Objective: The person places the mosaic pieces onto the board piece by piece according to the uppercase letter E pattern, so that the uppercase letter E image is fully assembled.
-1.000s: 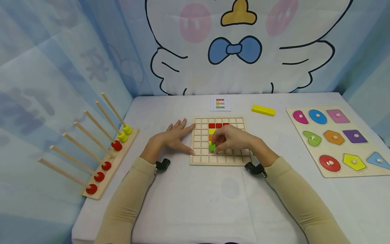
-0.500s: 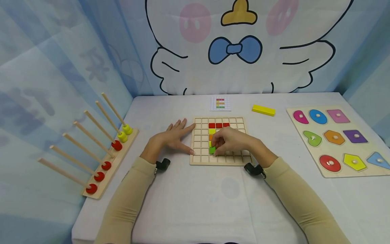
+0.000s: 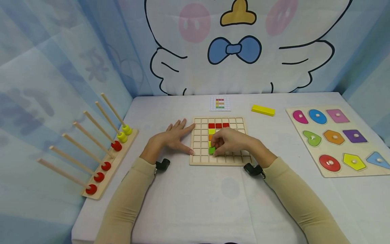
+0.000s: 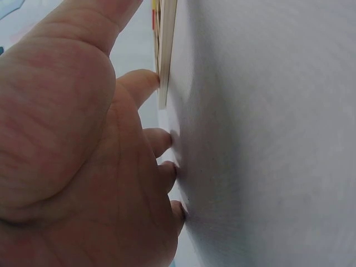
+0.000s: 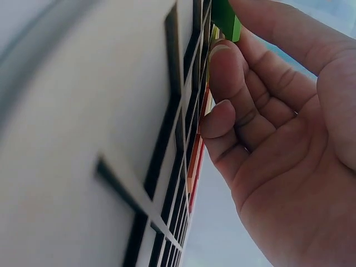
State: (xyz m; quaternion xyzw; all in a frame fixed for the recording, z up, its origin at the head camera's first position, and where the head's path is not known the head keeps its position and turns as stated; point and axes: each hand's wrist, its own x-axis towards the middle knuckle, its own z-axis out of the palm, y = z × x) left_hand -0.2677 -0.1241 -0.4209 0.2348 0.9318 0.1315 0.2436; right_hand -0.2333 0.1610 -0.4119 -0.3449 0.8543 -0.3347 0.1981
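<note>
My right hand (image 3: pixel 231 139) is over the wooden grid board (image 3: pixel 201 158), pinching a green block (image 3: pixel 211 150) between thumb and forefinger. The green block is at a cell in the column below a yellow block (image 3: pixel 211 144). In the right wrist view, the thumb overlaps the green block (image 5: pixel 227 21) and the other fingers curl close over the grid. Orange and yellow blocks stand higher in that column, under a row of red blocks (image 3: pixel 218 125); my hand hides cells to their right. My left hand (image 3: pixel 173 136) lies spread, thumb and forefinger at the board's left edge (image 4: pixel 164 67).
A pattern card (image 3: pixel 220 103) lies behind the board, with a yellow bar (image 3: pixel 263 110) to its right. A shape puzzle board (image 3: pixel 310 159) fills the right side. On the left stands a peg rack (image 3: pixel 105 169) with red and yellow beads.
The green block, tilted in my right fingers a second ago, has moved down and now sits flatter at its cell. My left hand has stayed in place.
</note>
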